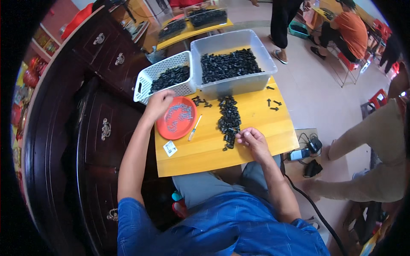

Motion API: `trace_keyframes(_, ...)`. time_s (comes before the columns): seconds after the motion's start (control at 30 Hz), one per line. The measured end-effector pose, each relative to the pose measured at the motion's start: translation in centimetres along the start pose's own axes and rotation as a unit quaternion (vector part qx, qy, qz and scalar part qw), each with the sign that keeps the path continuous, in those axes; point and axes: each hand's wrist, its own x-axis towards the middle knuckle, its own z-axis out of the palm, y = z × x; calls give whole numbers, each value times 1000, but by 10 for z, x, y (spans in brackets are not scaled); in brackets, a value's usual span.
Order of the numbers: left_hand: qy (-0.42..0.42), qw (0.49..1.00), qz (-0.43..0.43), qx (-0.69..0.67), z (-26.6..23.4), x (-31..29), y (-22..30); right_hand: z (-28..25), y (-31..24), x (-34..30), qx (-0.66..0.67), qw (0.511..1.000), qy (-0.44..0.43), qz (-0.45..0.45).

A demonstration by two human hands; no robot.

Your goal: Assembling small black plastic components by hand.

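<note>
My left hand (159, 103) hovers over the far-left rim of a round red plate (161, 130), close to the front of a white perforated basket (143, 79). Its fingers are curled in, and what they hold, if anything, is hidden. On the plate lie many small thin silvery pieces (181, 113). My right hand (255, 143) is at the near right side of a long pile of small black parts (229, 117). Thumb and fingers pinch together beside the pile; the thing between them is too small to make out.
A clear plastic bin (232, 87) full of black parts stands beside the basket on the yellow table (265, 123). A thin pen-like tool (195, 128) and a white card (170, 148) lie near the plate. Loose black parts (274, 103) lie at right. Dark drawers (104, 141) flank the left; other people are nearby.
</note>
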Motion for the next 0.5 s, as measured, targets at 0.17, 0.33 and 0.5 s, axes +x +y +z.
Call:
trace_keyframes(0.17,141,988,-50,-47,-21,47,-5,0,-4,-4,8,1000,18,5)
trace_keyframes(0.33,115,992,-5,-60,0,9,-4,3,0,-2,-9,1000,13,-12)
trace_keyframes(0.5,40,996,-71,-41,44,-60,11,7,2,-2,-44,999,21,-19)
